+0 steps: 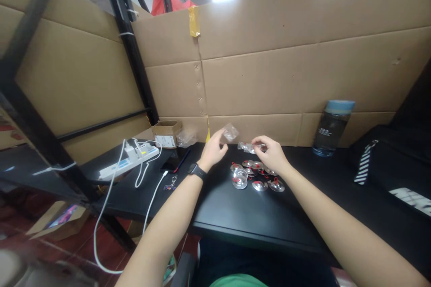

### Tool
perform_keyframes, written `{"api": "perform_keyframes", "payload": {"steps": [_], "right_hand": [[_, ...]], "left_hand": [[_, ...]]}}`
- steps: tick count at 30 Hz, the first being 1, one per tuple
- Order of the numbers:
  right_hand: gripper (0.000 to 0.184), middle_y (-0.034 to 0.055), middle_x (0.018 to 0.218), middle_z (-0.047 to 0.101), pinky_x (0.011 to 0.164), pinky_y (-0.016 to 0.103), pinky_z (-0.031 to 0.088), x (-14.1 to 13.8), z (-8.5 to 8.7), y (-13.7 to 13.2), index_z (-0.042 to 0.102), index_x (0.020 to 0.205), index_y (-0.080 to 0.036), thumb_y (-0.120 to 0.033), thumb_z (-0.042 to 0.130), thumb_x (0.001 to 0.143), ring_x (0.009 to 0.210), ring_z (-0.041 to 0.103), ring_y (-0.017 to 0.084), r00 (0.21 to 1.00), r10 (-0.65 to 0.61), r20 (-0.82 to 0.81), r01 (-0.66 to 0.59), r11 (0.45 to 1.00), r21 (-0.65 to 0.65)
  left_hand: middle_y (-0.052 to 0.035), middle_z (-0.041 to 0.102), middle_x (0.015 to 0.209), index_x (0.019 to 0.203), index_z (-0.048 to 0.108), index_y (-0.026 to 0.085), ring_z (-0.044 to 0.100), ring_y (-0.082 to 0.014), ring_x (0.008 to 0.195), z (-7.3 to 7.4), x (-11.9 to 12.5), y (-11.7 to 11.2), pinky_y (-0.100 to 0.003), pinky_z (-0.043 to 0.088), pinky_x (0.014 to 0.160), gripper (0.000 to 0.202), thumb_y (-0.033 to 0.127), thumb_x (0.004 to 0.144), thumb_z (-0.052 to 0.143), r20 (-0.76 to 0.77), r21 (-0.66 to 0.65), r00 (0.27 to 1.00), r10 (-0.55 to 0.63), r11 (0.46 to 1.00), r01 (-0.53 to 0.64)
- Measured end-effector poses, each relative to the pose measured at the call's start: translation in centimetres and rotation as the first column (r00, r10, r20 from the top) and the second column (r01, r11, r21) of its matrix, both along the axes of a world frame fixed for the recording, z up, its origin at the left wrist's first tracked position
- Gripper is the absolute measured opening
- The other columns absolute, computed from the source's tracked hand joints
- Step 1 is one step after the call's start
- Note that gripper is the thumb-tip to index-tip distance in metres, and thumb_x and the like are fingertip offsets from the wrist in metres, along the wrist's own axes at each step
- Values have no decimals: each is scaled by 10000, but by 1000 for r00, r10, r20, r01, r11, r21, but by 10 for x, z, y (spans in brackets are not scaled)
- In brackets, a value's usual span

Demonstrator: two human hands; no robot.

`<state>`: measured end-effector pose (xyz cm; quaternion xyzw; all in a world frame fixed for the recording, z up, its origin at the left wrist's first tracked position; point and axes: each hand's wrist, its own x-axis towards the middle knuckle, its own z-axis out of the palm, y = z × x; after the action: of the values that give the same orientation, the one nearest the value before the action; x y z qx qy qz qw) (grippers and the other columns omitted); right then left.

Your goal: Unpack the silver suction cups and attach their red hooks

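Note:
My left hand point(213, 149) is raised above the black table, with a crumpled clear plastic bag point(230, 132) at its fingertips. The thumb stands a little apart from the index finger. Further right, my right hand point(267, 151) has its fingers closed at a shiny clear plastic packet point(246, 147) near the cardboard wall; what is inside the packet is hard to make out. Between my forearms lies a loose group of small metal finger cymbals point(259, 185) with red loops, some overlapping.
To the left are a phone point(175, 160), a keychain point(171, 184), a white power strip point(129, 161) with cables, and a small open carton point(166, 133) beside crumpled plastic point(186, 137). A water bottle point(332, 129) and a black bag point(392, 166) stand at right. Cardboard point(252, 85) walls the back.

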<state>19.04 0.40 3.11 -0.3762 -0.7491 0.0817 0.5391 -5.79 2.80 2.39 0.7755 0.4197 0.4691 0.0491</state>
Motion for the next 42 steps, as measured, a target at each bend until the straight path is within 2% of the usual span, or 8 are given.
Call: {"api": "perform_keyframes", "payload": {"steps": [6, 10, 14, 22, 31, 34, 37, 42], "right_hand": [[133, 50, 925, 707, 716, 327, 535, -1, 1, -3, 691, 898, -208, -188, 581, 825, 810, 662, 196, 998, 16, 66, -17, 999, 29], [126, 51, 924, 694, 693, 318, 523, -1, 2, -5, 688, 900, -207, -184, 580, 838, 786, 653, 190, 993, 19, 119, -22, 1000, 20], [162, 57, 945, 697, 691, 319, 527, -1, 0, -4, 699, 915, -211, -159, 577, 822, 775, 647, 190, 989, 23, 145, -25, 1000, 12], [172, 58, 946, 692, 710, 314, 519, 0, 0, -3, 700, 912, -213, -141, 578, 813, 830, 650, 203, 985, 33, 171, -37, 999, 19], [152, 52, 908, 677, 701, 308, 493, 10, 13, -3, 701, 873, -200, -138, 574, 815, 758, 612, 180, 984, 4, 176, -11, 999, 41], [142, 42, 899, 677, 708, 304, 488, 20, 14, 3, 697, 870, -198, -142, 581, 811, 742, 608, 169, 987, -26, 159, 20, 999, 40], [131, 37, 896, 679, 730, 301, 485, 36, 7, 16, 699, 875, -198, -151, 597, 807, 760, 614, 170, 975, -84, 203, 87, 996, -4], [195, 68, 958, 709, 803, 297, 487, 63, -17, 42, 738, 967, -191, -148, 626, 813, 844, 645, 188, 899, -120, 421, 214, 960, -183]], "left_hand": [[-168, 363, 1565, 1523, 345, 119, 383, -291, 1442, 6, -62, 29, -383, 381, 1179, 749, 120, 812, 581, 142, 115, 930, 339, 928, -355], [-204, 407, 1508, 1496, 355, 93, 369, -301, 1448, 8, -106, 46, -407, 288, 1231, 721, 131, 812, 581, 255, 31, 799, 545, 821, -570], [-219, 430, 1502, 1484, 367, 89, 393, -317, 1437, 0, -131, 61, -426, 307, 1213, 705, 128, 815, 585, 195, -139, 766, 612, 791, -596], [-233, 477, 1430, 1421, 456, 64, 458, -333, 1372, -19, -137, 66, -401, 349, 1164, 680, 128, 773, 650, 37, -202, 824, 565, 812, -548], [-163, 525, 1262, 1314, 590, 251, 611, -347, 1085, -2, -125, 27, -476, 498, 931, 532, 165, 789, 602, -46, -208, 671, 740, 650, -731], [-150, 562, 1144, 1188, 657, 221, 611, -332, 1060, 3, -119, 24, -462, 493, 948, 380, 193, 815, 590, -53, -158, 684, 727, 671, -725], [-115, 594, 1064, 1079, 682, 208, 624, -287, 1023, 4, -103, 26, -415, 494, 960, 271, 200, 830, 576, -57, -62, 760, 647, 758, -649], [-66, 654, 961, 982, 712, 194, 640, -212, 889, -6, -54, 26, -327, 514, 872, 226, 151, 812, 569, -210, 8, 945, 250, 967, -254]]}}
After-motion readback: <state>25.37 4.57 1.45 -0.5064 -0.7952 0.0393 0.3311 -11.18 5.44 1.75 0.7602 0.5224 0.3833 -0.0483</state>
